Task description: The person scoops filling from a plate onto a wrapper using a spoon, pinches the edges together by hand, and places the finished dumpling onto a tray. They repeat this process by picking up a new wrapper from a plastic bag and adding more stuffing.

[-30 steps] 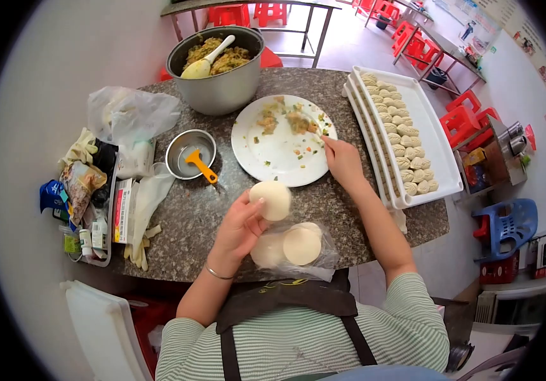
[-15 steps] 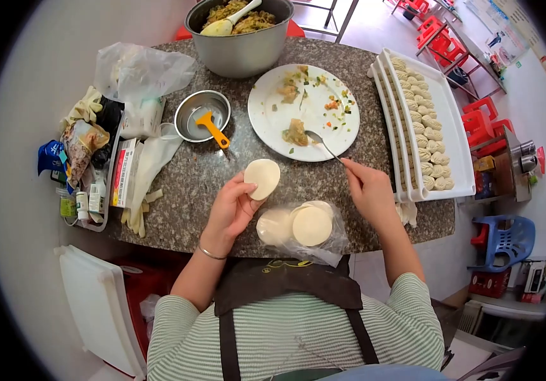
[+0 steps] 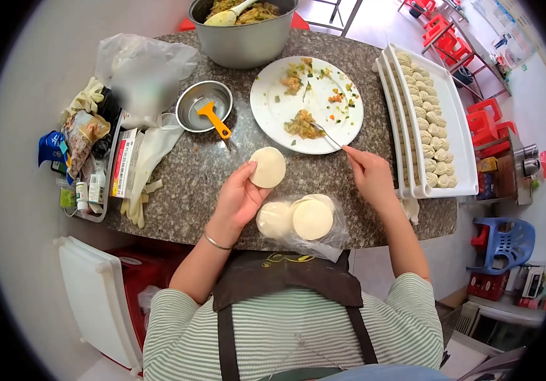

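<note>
Between thumb and fingers, my left hand (image 3: 240, 193) holds a round dumpling wrapper (image 3: 267, 167) above the counter. My right hand (image 3: 369, 176) grips the handle of a metal spoon (image 3: 329, 135), whose tip is in a small heap of filling (image 3: 304, 125). That heap lies on a white plate (image 3: 273, 117) with scattered scraps of vegetable. More round wrappers (image 3: 312, 219) are stacked on a clear plastic bag (image 3: 329, 242) near the counter's front edge, between my two forearms.
A large pot (image 3: 243, 44) of filling stands at the back. Stacked white trays (image 3: 460, 152) at the right bear rows of pleated dumplings (image 3: 430, 120). A metal bowl (image 3: 187, 101) with an orange-handled scraper (image 3: 214, 120) sits left of the plate. A basket (image 3: 105, 206) of packages is farther left.
The wrapper has turned to face the camera more fully and sits slightly higher and to the right. The spoon's tip has gone into the filling heap, which looks more gathered.
</note>
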### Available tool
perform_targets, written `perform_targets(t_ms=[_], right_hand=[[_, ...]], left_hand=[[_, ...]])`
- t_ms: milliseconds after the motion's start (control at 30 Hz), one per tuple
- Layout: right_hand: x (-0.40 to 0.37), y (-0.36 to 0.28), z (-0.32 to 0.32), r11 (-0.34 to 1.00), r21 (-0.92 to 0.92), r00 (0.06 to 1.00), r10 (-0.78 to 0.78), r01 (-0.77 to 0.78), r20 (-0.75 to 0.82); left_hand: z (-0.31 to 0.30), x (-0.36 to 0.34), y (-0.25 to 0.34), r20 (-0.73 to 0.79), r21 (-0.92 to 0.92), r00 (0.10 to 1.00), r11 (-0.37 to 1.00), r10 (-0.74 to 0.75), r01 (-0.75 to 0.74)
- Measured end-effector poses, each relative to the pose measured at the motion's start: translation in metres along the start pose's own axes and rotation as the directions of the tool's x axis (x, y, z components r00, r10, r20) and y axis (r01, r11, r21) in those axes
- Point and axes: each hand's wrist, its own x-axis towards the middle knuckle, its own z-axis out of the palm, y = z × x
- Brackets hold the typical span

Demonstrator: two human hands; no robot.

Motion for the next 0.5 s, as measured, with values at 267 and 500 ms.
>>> perform_targets(t_ms=[267, 500], right_hand=[[-0.019, -0.034, -0.017, 0.999, 0.034, 0.999, 0.032, -0.032, 0.013], [-0.006, -0.016, 0.004, 0.993, 0.012, 0.993, -0.114, 0.114, -0.007]], left_hand=[[0.005, 0.004, -0.004, -0.088, 0.028, 0.995, 0.999, 0.036, -0.034], [0.007, 0.007, -0.008, -0.011, 0.06, 0.996, 0.994, -0.092, 0.093]])
